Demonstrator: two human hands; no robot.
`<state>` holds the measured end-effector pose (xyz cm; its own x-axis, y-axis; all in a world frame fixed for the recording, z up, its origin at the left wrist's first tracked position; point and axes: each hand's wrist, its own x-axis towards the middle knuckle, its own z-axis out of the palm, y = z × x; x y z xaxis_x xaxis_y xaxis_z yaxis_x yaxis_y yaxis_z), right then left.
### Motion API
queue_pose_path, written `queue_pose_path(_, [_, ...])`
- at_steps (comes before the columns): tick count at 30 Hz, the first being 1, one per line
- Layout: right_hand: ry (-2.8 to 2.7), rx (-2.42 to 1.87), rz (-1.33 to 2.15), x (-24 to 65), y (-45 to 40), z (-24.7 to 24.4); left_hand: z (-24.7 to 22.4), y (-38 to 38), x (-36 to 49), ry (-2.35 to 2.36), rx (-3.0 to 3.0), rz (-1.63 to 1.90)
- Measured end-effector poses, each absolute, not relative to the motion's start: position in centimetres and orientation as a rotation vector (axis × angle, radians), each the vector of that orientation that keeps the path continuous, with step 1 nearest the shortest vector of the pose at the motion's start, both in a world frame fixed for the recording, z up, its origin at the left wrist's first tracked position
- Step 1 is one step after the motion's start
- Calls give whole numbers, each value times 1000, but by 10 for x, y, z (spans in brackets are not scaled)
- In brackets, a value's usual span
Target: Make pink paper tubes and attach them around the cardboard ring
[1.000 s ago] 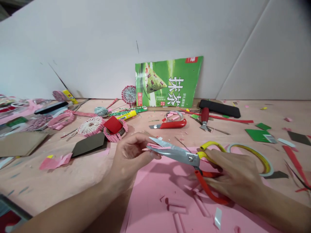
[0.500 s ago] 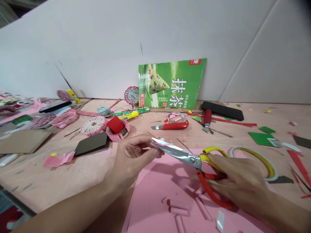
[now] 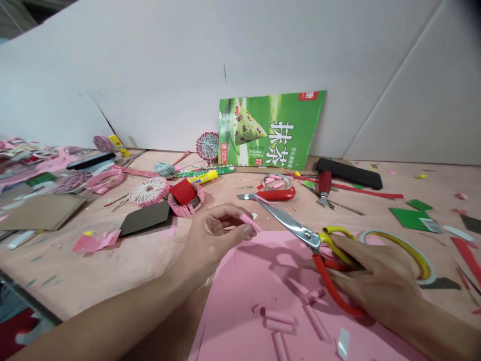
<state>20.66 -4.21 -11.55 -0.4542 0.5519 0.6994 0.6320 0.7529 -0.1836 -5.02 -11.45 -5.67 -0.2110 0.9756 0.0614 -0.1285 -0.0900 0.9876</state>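
Observation:
Between thumb and fingertips, my left hand (image 3: 220, 233) pinches a small pink paper roll (image 3: 249, 221). My right hand (image 3: 376, 273) grips scissors (image 3: 300, 231) with one yellow and one red handle. Their blades point up and left, a short way right of the roll and apart from it. Beneath both hands lies a large pink paper sheet (image 3: 233, 306). Several rolled pink paper tubes (image 3: 278, 317) rest on the sheet, along with a small white strip (image 3: 343, 343).
Behind the hands lie a red utility knife (image 3: 276, 194), a red-handled scraper (image 3: 324, 188) and a black case (image 3: 349, 173). A green package (image 3: 270, 130) leans on the white wall. Tape (image 3: 428, 265) sits at right; pink ring-shaped crafts (image 3: 150, 191) and dark card (image 3: 146, 218) at left.
The scissors have drawn back to the right, away from my left fingers, where the blades were against the pink piece. The pink roll stays in my left hand. The view has shifted slightly.

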Motion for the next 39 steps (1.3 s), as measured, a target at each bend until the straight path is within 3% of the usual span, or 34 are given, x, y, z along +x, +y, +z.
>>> queue_pose_path(8, [-2228, -905, 27, 204, -35, -120, -58, -114, -54, 1147, 1049, 1475])
queue_pose_path(39, [-2247, -763, -315, 204, -39, -112, -73, -112, -50, 1055, 999, 1542])
